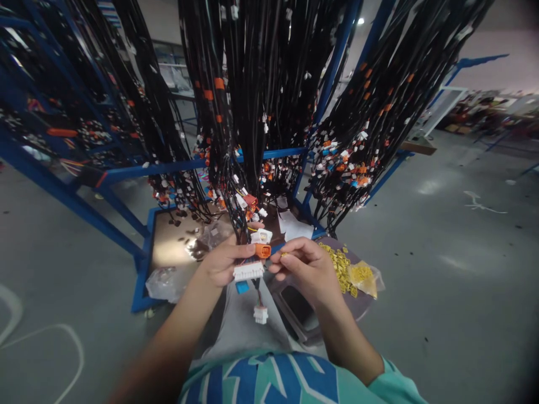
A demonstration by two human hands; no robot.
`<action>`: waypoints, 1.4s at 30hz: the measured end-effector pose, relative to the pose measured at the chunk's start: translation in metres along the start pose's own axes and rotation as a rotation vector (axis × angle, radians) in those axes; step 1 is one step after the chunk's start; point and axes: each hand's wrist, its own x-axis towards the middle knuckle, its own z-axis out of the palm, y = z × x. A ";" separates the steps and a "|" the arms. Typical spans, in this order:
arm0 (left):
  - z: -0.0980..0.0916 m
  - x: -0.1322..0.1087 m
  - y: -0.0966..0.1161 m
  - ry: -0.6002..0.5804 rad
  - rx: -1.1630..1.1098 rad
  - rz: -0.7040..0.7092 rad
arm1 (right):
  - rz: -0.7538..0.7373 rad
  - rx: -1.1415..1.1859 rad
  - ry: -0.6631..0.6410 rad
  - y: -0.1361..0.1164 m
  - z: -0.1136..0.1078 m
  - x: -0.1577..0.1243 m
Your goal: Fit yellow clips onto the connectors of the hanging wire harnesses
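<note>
My left hand [223, 261] is closed around an orange connector [263, 251], whose open face points right. White connectors crowd about it: one [263, 235] just above, and a long white one [248, 272] below. A blue connector [242, 288] and a smaller white connector [260, 315] hang lower on wires. Close to the orange connector's face, my right hand [307, 266] pinches a small yellow plastic piece [284, 255], mostly covered by the fingertips. A small gap seems to separate the piece from the connector.
Loose yellow pieces [340, 266] and a clear bag of yellow pieces [362, 274] lie on a round surface [364, 306] at right. Thick bundles of black wire harnesses [248, 101] hang ahead from a blue frame [177, 166]. Plastic bags [166, 283] lie on its base.
</note>
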 end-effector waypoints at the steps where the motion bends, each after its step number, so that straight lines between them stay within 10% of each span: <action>1: 0.001 0.000 0.000 0.008 0.002 0.005 | -0.040 -0.017 0.018 0.000 0.001 0.000; 12: 0.001 0.000 -0.001 0.036 0.017 0.017 | -0.086 -0.100 0.030 0.002 0.001 -0.001; 21: 0.005 0.001 -0.003 0.104 -0.011 0.018 | -0.454 -0.427 0.108 0.005 0.010 0.003; 42: 0.003 0.000 -0.004 0.122 0.048 0.031 | -0.375 -0.395 0.051 0.007 0.007 0.005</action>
